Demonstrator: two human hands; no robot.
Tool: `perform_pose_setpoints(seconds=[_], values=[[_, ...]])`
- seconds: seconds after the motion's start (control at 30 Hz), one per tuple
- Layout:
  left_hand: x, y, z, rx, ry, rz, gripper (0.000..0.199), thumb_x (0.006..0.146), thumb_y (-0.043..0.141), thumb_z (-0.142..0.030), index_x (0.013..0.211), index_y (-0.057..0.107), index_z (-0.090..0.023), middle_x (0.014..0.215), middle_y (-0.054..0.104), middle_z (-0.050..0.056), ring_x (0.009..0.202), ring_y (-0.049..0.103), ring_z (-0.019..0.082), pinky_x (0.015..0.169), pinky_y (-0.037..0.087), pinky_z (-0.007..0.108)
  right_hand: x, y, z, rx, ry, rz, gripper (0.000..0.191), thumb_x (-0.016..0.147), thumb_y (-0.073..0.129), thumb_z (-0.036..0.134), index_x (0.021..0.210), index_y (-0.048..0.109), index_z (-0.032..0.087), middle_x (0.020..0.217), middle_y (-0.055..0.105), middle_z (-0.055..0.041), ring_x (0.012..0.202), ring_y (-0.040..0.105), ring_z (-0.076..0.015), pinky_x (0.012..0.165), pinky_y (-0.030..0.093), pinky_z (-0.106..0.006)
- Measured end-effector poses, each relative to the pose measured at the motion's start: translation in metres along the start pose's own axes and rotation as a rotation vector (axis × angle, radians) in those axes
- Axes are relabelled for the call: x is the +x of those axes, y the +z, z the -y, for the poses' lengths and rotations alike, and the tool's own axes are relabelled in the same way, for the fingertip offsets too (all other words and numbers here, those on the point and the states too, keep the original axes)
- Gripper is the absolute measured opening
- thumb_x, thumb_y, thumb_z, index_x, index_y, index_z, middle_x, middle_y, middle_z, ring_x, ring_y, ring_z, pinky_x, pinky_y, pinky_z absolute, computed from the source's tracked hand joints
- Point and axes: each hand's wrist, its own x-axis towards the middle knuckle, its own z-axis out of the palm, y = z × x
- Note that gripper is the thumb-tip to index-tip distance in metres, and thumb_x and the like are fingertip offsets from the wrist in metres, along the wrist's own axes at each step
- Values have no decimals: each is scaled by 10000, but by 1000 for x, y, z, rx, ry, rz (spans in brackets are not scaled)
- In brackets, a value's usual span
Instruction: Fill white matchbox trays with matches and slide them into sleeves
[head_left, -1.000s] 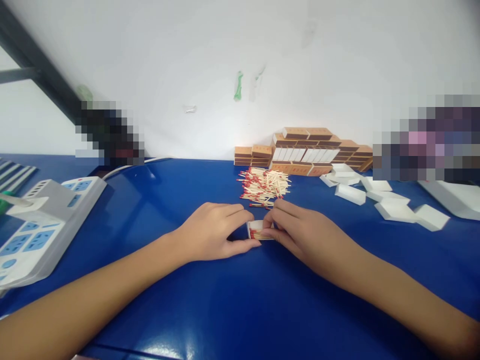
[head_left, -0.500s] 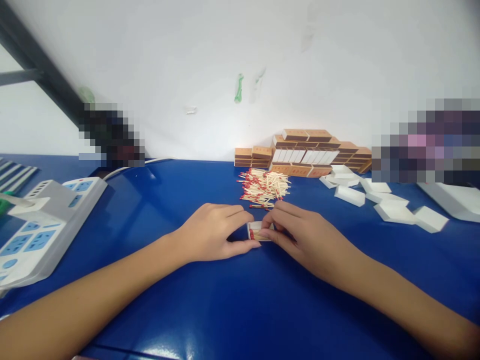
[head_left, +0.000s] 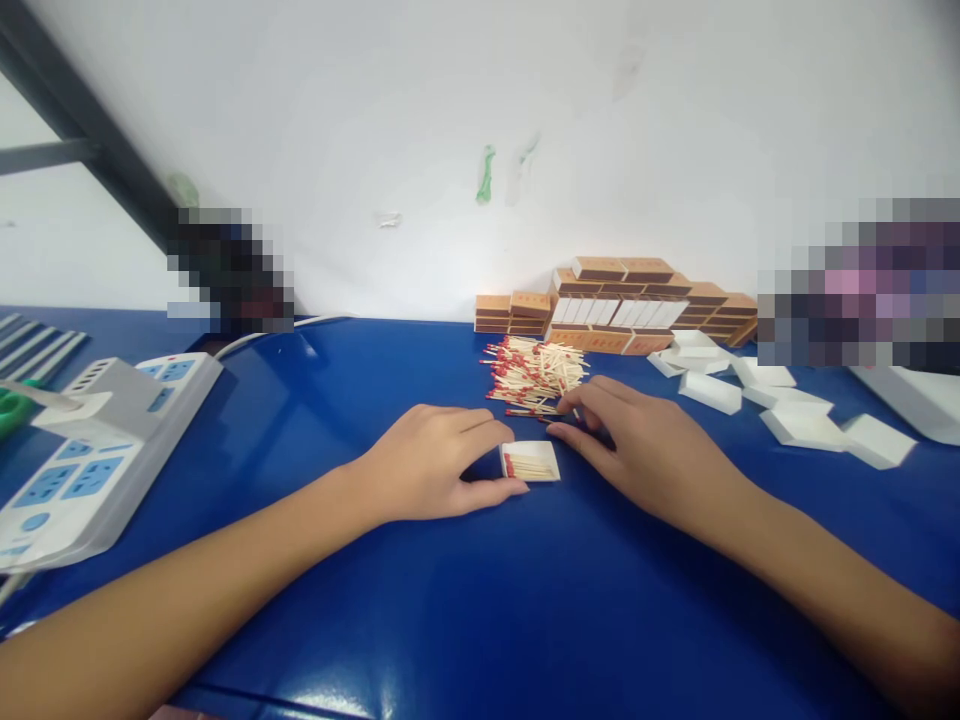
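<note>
A small white matchbox tray (head_left: 553,474) lies on the blue table, with several red-headed matches (head_left: 531,466) side by side in it. My left hand (head_left: 442,462) grips the tray's left end, thumb at the near side and fingers at the far side. Beyond the tray is a loose heap of matches (head_left: 534,375). At that heap's near right edge is my right hand (head_left: 616,432), thumb and forefinger a little apart. A match or two lie by its fingertips; I see none held.
Stacked brown matchboxes (head_left: 630,300) stand against the white wall (head_left: 337,150). Several empty white trays (head_left: 802,425) are scattered to the right. A power strip (head_left: 112,450) with a plugged-in adapter and cable lies on the left of the blue table (head_left: 420,610).
My right hand has left the tray and moved up and right to the match heap, its fingers parting. My left hand still holds the tray. The view has shifted slightly.
</note>
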Motion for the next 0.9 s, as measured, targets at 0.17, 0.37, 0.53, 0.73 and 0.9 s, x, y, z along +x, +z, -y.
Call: perform_pose_setpoints(seconds=[0.17,0.37,0.53,0.73,0.9], values=[[0,0,0,-1,-7,5,344,976,638,-501,1061,692,-173,856,705,3,717,649,135,637,451,267,3,2,-10,27,75,104,135,1003,590,340,981,622,210,936,660,-49,709,614,-191,620,436,-312],[0,-1,1,-6,-19,18,355,979,631,-510,1072,695,-174,838,703,-3,685,637,125,614,444,264,4,0,-7,52,91,138,138,1022,531,284,939,614,212,958,659,-53,722,617,-192,655,453,-328],[0,-1,0,0,-16,36,358,982,625,-511,1059,697,-169,843,696,1,713,645,131,635,452,269,3,1,-12,38,101,176,148,1033,508,285,938,592,208,975,653,-63,770,644,-213,693,474,-344],[1,-3,2,-8,-82,18,346,965,651,-505,1036,705,-171,810,690,-8,651,615,114,614,432,251,2,-7,-16,-35,-5,94,136,1039,507,298,954,563,209,952,630,-57,737,636,-214,649,454,-331],[1,-3,3,-8,-139,16,350,954,665,-505,1033,714,-168,806,682,-9,641,601,115,601,418,254,1,-15,-10,-19,-124,43,148,1057,469,293,967,551,209,931,624,-52,703,621,-196,603,439,-313]])
